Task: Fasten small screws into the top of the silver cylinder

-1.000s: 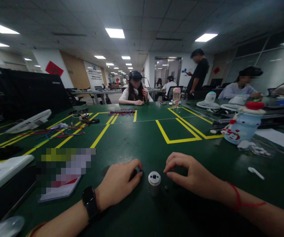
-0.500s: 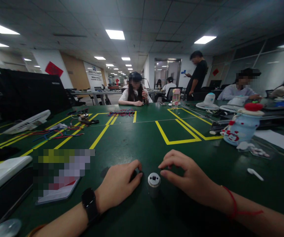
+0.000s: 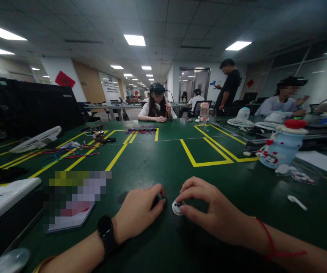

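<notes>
A short silver-topped metal cylinder [image 3: 176, 209] with small dark holes in its top face stands on the green tabletop. The thumb and forefinger of my right hand [image 3: 209, 203] close around the edge of that top and partly cover it. To the left, my left hand [image 3: 140, 210] rests on the table, apart from the cylinder. Its fingers are curled with thumb and forefinger close together; a dark patch shows between them, and what they hold, if anything, I cannot make out.
At left lie a blurred card in a clear sleeve [image 3: 75, 222], a white box [image 3: 8, 197] and loose wires [image 3: 72, 151]. On the right are a blue bottle [image 3: 283, 148], a white earbud [image 3: 297, 203] and small fans [image 3: 240, 119]. A person [image 3: 156, 106] sits across the table.
My right hand has moved left and slightly down, from beside the cylinder onto its top, and its fingers have closed there. The left hand stays nearly in place; the view has shifted slightly.
</notes>
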Tool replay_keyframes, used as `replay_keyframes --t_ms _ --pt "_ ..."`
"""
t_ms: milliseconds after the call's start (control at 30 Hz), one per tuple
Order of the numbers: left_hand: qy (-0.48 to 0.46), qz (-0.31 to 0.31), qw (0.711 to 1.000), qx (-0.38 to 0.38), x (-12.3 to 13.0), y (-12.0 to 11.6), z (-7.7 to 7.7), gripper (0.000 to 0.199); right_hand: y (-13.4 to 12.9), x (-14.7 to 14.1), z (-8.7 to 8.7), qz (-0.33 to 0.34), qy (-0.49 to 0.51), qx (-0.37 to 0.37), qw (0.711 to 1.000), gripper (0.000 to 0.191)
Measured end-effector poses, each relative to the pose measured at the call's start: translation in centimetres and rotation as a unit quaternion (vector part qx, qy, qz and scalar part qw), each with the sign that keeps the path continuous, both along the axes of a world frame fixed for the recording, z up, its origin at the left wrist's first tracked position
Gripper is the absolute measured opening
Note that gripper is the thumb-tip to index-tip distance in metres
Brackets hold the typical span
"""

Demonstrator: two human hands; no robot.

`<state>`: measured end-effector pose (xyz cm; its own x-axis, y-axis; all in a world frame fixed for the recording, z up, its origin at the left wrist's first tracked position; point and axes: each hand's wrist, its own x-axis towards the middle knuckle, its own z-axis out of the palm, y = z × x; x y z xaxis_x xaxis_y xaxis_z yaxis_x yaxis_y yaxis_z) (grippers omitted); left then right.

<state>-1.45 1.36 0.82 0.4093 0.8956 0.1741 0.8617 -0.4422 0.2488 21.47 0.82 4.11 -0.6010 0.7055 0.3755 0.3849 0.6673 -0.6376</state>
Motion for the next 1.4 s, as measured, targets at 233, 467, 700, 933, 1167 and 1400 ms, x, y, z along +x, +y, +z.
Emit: replay_keyframes --t_ms 233,467,700,933,1167,1400 --pt "-0.005 -0.003 1.0 -0.007 -0.2 -0.1 0.2 0.015 2.1 2.4 -0.8 -0.09 -0.015 -0.037 0.995 0.02" --pt "-0.006 -0.005 1.0 -0.011 -0.3 -0.1 0.2 0.015 4.3 4.2 -3.3 -0.148 -0.057 -0.105 0.982 0.027" --pt "0.0 0.001 1.0 -0.003 0.0 -0.1 0.1 0.015 0.5 0.7 -1.0 -0.009 0.026 -0.039 0.999 0.016" --pt "0.005 0.01 1.0 0.003 0.1 -0.1 0.1 0.015 -0.1 -0.6 -0.2 -0.016 0.035 -0.068 0.997 0.008" --pt "-0.002 0.001 1.0 0.0 -0.1 -0.1 0.1 0.014 0.9 1.5 -0.4 -0.026 0.011 -0.086 0.996 0.011" --pt "-0.004 -0.002 1.0 -0.006 -0.3 -0.1 0.1 0.013 1.1 3.0 -2.4 0.021 -0.113 -0.054 0.992 0.009"
